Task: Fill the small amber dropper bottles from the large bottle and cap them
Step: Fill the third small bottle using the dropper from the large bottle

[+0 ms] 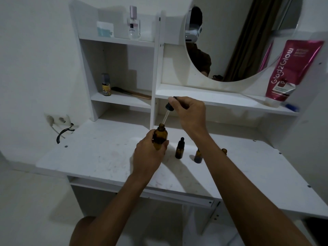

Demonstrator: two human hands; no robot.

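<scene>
above the desk [99,157], left hand [147,154] grips the large amber bottle [160,137]; right hand [190,112] pinches a dropper [167,112] at its mouth.

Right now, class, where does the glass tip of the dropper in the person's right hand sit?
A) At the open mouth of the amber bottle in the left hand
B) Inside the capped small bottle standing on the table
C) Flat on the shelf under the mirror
A: the right hand pinches the dropper, whose glass tip meets the open mouth of the amber bottle gripped by the left hand.
</scene>
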